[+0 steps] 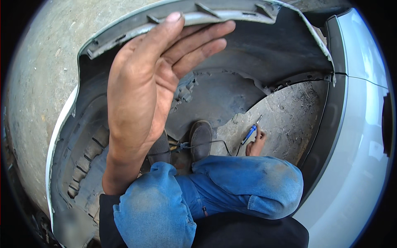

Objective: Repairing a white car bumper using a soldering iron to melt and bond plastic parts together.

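My left hand (pixel 142 80) is raised close to the camera, fingers stretched out together and thumb apart. It overlaps the upper rim of a large dark plastic car bumper (pixel 264 45); whether it presses on the rim I cannot tell. Beyond my right knee, my right hand (pixel 256 144) is closed around a soldering iron (pixel 249 133) with a blue handle, its metal tip pointing up and away. My knee hides part of this hand. The iron's black cord (pixel 226 148) runs left past my shoes.
The bumper curves around my crouched legs, with ragged edges and broken slots (pixel 89 157) along its left side. Dusty concrete floor (pixel 295 111) shows inside the curve. A glossy pale painted panel (pixel 359 124) borders the right. My dark shoes (pixel 201 138) stand at centre.
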Tool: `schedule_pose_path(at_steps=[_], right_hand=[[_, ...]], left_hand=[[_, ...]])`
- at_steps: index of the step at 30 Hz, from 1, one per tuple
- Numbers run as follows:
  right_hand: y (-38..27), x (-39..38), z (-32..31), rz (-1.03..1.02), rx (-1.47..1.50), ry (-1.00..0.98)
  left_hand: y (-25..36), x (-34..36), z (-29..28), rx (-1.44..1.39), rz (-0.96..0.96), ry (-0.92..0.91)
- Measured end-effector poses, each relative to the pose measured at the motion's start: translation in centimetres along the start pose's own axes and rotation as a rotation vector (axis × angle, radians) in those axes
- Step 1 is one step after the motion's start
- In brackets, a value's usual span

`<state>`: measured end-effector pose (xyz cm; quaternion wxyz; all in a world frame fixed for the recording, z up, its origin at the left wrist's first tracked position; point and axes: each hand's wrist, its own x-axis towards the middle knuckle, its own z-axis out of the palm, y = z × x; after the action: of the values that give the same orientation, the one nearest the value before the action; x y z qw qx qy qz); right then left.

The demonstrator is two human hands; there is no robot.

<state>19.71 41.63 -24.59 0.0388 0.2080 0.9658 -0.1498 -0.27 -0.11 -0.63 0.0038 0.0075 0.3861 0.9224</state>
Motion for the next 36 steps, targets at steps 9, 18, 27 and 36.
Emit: schedule_pose_path(at_steps=[9, 18, 27, 36], right_hand=[[-26.8, 7.5, -18.4, -0.53, 0.965, -0.659], [-37.2, 9.2, -17.7, -0.454, 0.912, -0.539], [-35.9, 15.1, -16.6, -0.523, 0.982, -0.735], [-35.7, 17.1, -15.6, -0.598, 1.001, -0.616]], left_hand=[[-0.3, -0.1, 0.1, -0.028, -0.1, 0.102], [-1.5, 0.0, -1.4, -0.267, -0.046, 0.077], [-5.9, 3.0, 0.2, -0.313, 0.078, 0.257], [-4.7, 2.7, 0.0, -0.291, 0.03, 0.243]])
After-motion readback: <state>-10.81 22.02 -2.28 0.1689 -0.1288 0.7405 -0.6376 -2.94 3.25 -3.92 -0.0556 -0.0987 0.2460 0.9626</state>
